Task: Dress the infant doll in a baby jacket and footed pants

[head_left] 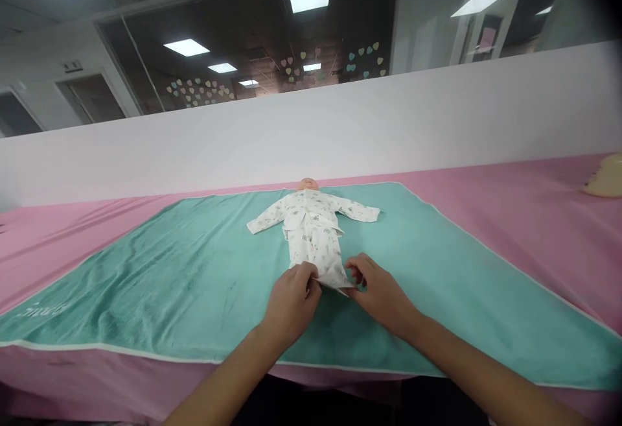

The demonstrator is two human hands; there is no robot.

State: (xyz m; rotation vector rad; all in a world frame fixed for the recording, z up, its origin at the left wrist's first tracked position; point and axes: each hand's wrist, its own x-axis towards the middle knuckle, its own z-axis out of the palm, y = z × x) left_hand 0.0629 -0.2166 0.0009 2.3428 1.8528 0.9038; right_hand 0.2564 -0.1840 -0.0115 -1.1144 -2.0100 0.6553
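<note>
A baby doll (pixel 308 185) lies on its back in the middle of a teal blanket (pixel 194 277), head away from me. It wears a white printed suit (pixel 311 225) with the sleeves spread to both sides. My left hand (pixel 290 306) pinches the left trouser hem at the near end of the suit. My right hand (pixel 376 296) grips the right hem, fingers curled over the cloth. Both hands rest low on the blanket, close together.
The blanket covers a pink sheet (pixel 510 199) on a wide table. A low white wall (pixel 340 128) runs along the far side. A pale yellow object (pixel 605 176) sits at the far right edge. Dark glass and ceiling lights lie beyond.
</note>
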